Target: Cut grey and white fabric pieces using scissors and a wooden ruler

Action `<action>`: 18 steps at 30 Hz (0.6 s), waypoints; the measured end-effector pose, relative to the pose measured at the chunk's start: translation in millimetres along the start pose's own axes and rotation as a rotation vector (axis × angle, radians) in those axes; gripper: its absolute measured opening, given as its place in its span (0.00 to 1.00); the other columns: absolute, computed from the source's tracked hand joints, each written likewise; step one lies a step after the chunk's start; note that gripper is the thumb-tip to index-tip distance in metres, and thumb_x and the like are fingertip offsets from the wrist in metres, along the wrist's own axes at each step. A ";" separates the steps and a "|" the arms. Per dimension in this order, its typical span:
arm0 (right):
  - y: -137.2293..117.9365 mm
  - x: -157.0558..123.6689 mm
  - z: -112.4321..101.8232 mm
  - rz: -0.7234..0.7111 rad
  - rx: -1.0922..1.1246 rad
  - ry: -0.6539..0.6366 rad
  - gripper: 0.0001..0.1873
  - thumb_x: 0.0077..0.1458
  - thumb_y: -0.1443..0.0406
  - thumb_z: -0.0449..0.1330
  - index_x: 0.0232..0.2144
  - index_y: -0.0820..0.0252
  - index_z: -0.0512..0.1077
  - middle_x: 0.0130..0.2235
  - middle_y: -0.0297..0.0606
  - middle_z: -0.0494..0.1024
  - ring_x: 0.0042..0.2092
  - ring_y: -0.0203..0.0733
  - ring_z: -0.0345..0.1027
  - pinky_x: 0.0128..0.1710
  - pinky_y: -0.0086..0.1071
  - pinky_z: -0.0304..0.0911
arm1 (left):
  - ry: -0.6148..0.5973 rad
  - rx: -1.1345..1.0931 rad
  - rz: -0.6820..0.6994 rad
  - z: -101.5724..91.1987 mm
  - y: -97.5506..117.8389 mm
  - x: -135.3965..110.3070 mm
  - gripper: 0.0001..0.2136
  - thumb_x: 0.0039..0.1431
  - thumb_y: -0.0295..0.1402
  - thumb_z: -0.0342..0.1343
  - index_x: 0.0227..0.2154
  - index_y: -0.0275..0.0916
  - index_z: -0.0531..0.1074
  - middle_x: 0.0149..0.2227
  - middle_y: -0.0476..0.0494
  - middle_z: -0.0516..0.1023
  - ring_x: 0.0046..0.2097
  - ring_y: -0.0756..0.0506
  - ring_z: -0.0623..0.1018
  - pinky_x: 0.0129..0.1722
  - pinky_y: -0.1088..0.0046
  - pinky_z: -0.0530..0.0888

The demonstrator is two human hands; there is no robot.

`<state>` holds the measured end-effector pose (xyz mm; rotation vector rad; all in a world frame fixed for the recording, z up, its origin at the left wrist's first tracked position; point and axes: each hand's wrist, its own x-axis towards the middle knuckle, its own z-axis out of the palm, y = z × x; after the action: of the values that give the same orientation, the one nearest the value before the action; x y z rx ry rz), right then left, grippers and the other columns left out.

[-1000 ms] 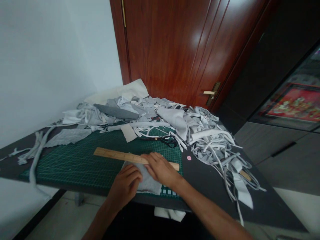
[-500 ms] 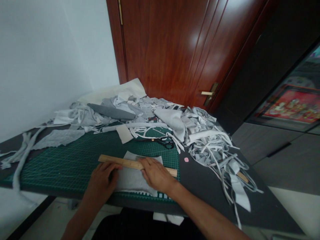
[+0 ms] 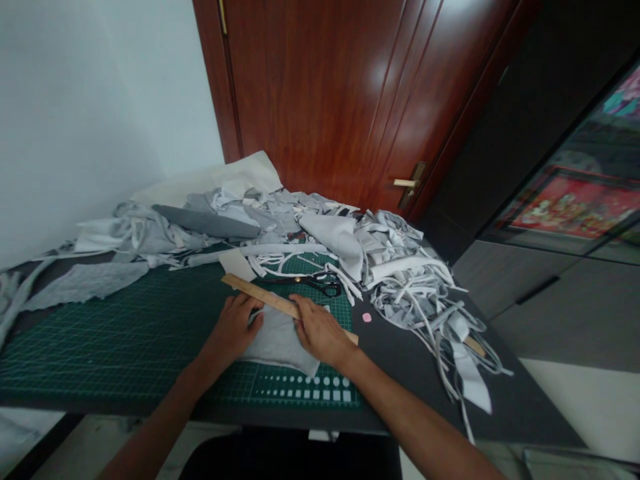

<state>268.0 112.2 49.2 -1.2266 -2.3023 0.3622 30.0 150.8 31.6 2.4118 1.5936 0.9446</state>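
Wooden, straight ruler [image 3: 270,299] in right hand [image 3: 323,331]; left hand [image 3: 236,328] touches grey cloth [image 3: 278,340], grip unclear.

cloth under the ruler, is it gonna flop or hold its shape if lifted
The cloth would probably flop, as it looks thin and its near edge is uneven. It is probably light, being a small piece. If pushed, it may wrinkle rather than slide freely, since the ruler lies across it with the right hand on top.
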 end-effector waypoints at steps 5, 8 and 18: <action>2.6 1.7 -2.3 0.016 -0.067 -0.015 0.31 0.66 0.74 0.48 0.70 0.66 0.53 0.60 0.53 0.72 0.59 0.51 0.70 0.62 0.47 0.65 | -0.200 -0.405 -0.175 -8.0 3.9 14.6 0.10 0.49 0.39 0.57 0.34 0.44 0.69 0.36 0.45 0.80 0.43 0.38 0.80 0.49 0.59 0.75; 3.5 2.3 -0.6 0.049 -0.127 -0.009 0.35 0.61 0.75 0.50 0.70 0.67 0.53 0.59 0.55 0.71 0.56 0.53 0.70 0.61 0.48 0.66 | -0.257 -0.758 -0.401 -13.1 3.2 24.9 0.21 0.43 0.40 0.64 0.42 0.43 0.68 0.39 0.45 0.82 0.44 0.38 0.82 0.45 0.61 0.77; 10.9 -3.2 8.0 0.031 -0.136 0.037 0.35 0.63 0.75 0.47 0.71 0.64 0.50 0.57 0.54 0.71 0.54 0.54 0.69 0.57 0.51 0.68 | -0.046 -1.174 -0.730 -9.8 11.0 36.6 0.29 0.42 0.32 0.65 0.50 0.44 0.62 0.36 0.53 0.80 0.37 0.46 0.81 0.38 0.70 0.76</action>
<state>272.8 115.6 36.6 -1.3248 -2.3102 0.1948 43.0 174.9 59.9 0.9647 1.1692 1.1404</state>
